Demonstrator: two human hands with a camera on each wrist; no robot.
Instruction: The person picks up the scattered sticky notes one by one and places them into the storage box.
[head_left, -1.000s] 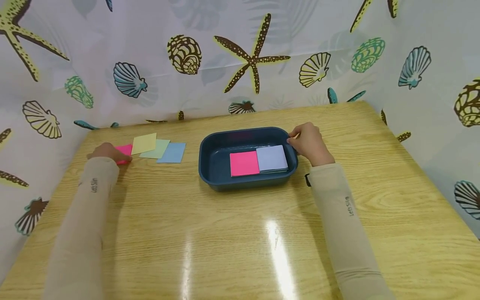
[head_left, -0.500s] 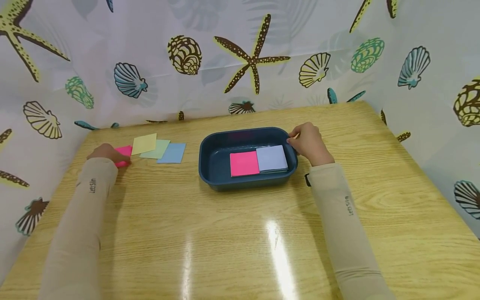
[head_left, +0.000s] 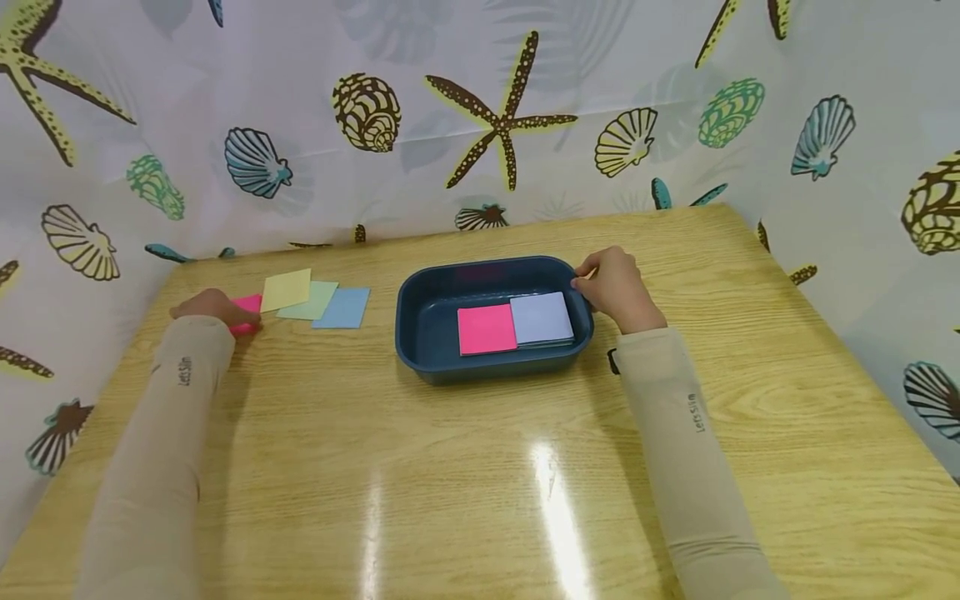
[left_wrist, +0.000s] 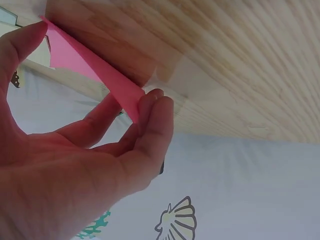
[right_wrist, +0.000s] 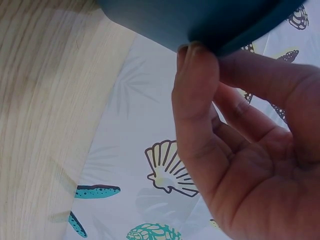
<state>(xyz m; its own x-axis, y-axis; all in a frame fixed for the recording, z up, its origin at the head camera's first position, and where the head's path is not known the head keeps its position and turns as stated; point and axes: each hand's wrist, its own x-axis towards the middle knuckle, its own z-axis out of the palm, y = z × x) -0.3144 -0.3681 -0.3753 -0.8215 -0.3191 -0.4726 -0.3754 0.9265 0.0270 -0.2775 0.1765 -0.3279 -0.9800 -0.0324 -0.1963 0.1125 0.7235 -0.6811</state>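
Observation:
At the left of the table, my left hand (head_left: 212, 307) holds a pink sticky note (head_left: 246, 315) between thumb and fingers. The left wrist view shows this pink paper (left_wrist: 112, 82) bowed, one corner at the thumb tip and the opposite edge at the curled fingers. My right hand (head_left: 621, 290) pinches the right end of a dark blue plastic tub (head_left: 487, 369), thumb and fingers at its rim. Inside the tub, a pink stack of notes (head_left: 486, 330) lies beside a lavender-topped stack (head_left: 542, 318). The tub's left part shows its bare floor.
Right of my left hand, a yellow note (head_left: 287, 290), a pale green note (head_left: 322, 300) and a blue note (head_left: 342, 309) lie overlapping on the wooden table (head_left: 480, 467). A shell-patterned cloth (head_left: 420, 183) hangs along the table's back and sides.
My left hand and the pink note's near edge have shifted slightly over the past second. The right hand keeps its pinch on the tub, which stays in place.

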